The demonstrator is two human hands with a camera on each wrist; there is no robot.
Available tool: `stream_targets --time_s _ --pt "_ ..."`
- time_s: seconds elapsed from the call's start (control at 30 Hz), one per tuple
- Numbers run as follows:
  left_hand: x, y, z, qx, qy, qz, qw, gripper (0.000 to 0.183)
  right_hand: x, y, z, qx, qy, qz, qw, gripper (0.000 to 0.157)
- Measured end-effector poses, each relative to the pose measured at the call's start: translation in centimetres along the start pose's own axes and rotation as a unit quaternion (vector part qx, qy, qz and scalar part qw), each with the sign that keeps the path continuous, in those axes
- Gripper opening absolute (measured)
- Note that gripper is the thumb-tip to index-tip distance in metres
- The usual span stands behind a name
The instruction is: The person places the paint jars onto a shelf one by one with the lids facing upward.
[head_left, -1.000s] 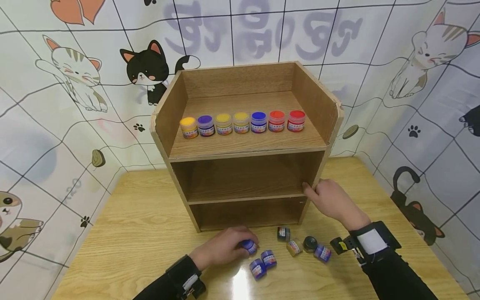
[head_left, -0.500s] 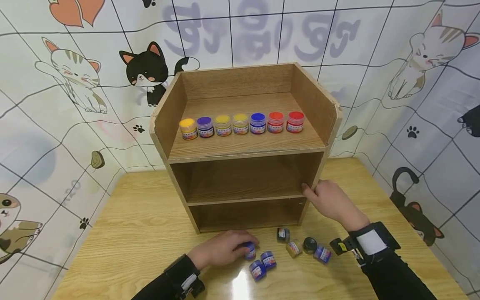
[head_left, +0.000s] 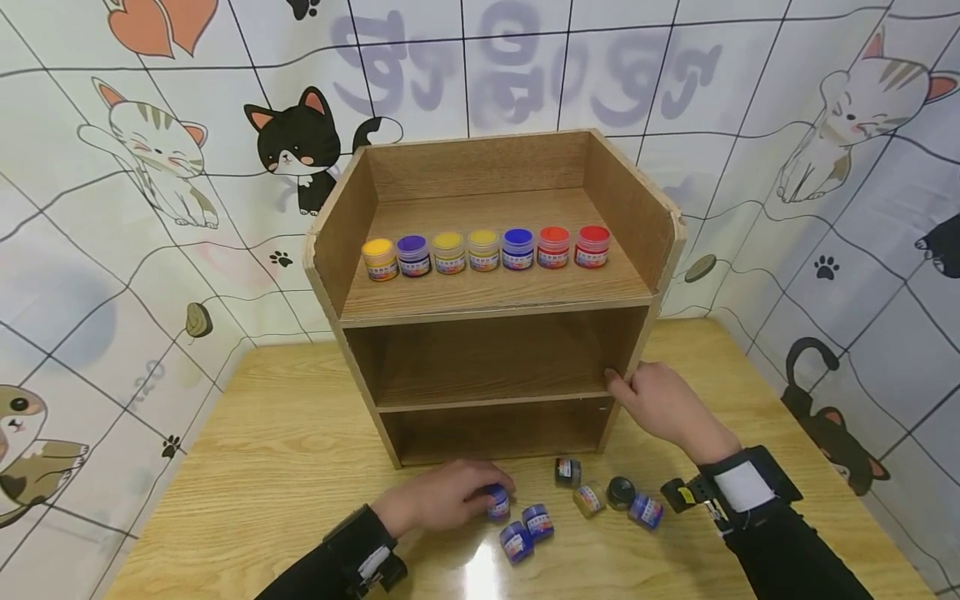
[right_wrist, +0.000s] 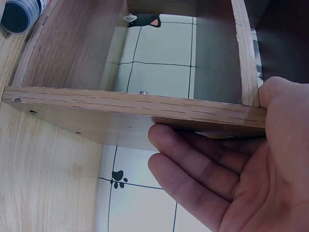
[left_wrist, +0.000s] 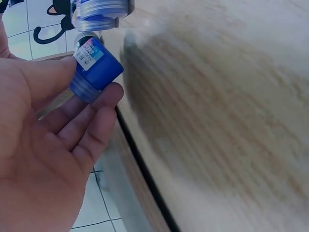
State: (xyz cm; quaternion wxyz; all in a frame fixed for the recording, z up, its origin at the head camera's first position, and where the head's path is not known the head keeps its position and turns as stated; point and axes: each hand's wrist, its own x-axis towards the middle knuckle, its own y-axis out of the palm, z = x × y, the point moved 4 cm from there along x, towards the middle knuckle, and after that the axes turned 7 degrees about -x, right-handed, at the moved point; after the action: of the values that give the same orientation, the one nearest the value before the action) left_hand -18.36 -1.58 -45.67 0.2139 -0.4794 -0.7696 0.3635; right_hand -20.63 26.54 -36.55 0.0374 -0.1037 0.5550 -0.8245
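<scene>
Between thumb and fingers, my left hand (head_left: pixel 442 496) pinches a small blue paint jar (left_wrist: pixel 96 63) just in front of the wooden shelf (head_left: pixel 495 314). In the head view that jar looks upright on the table. My right hand (head_left: pixel 663 404) grips the shelf's right side panel, thumb inside by the middle board and fingers along the outer face, as the right wrist view shows. Two blue jars, one of them this jar (head_left: pixel 537 522), lie on their sides right of the left hand. Farther right lie a black jar (head_left: pixel 567 472), a yellow jar (head_left: pixel 589 498), a dark-topped jar (head_left: pixel 621 492) and another blue jar (head_left: pixel 646 510).
Along the top board stands a row of several paint jars, from an orange-yellow jar (head_left: pixel 379 259) at left to a red jar (head_left: pixel 592 247) at right. The wooden table (head_left: pixel 277 433) meets cat-patterned walls (head_left: pixel 510 75) behind and at both sides.
The blue paint jar in my left hand has gone from tilted to upright, and that hand has shifted slightly. My right hand keeps its grip on the shelf side.
</scene>
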Motion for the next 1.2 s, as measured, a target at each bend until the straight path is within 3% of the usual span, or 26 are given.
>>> stream_targets --time_s 0.37,0.87,1.2 --pt "0.0 -1.0 -0.2 0.002 -0.006 0.014 0.9999 0.031 0.1 0.1 -0.1 -0.006 0.002 0.003 1.000 0.049" --pt "-0.1 -3.0 -2.2 0.025 -0.006 0.039 0.9989 0.032 0.1 0.1 -0.1 0.000 0.001 0.003 1.000 0.051" --pt "0.1 -3.9 -3.9 0.059 0.023 0.034 0.9974 0.031 0.0 0.0 -0.1 -0.001 -0.003 0.002 1.000 0.052"
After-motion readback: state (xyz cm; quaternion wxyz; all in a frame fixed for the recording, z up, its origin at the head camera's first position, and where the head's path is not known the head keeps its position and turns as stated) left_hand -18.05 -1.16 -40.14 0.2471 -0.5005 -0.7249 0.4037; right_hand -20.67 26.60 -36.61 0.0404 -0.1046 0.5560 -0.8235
